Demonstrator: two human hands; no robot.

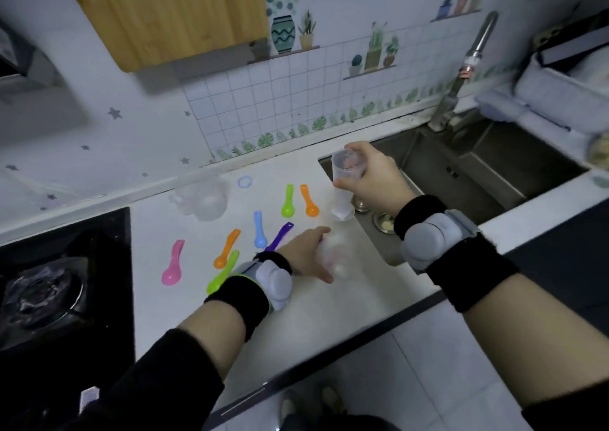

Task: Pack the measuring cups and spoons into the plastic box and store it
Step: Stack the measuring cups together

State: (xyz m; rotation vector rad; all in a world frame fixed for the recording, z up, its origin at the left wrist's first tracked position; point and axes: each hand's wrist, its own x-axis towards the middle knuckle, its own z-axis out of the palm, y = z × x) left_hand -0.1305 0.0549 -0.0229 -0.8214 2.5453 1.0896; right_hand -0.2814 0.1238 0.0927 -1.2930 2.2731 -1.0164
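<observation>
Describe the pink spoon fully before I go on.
The pink spoon looks like one piece of glossy plastic, with a rounded bowl and a flat handle. It lies flat on the white counter, bowl nearest the camera, handle pointing toward the wall. It is the leftmost spoon, closest to the stove; nothing touches it.

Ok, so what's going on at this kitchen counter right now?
A person is gathering measuring cups on the white counter. The right hand grips a tall clear cup upright beside the sink. The left hand is curled around a second clear cup, which is blurred. Seven coloured spoons lie loose on the counter. A clear container sits further back, and none of the spoons is in it.
</observation>
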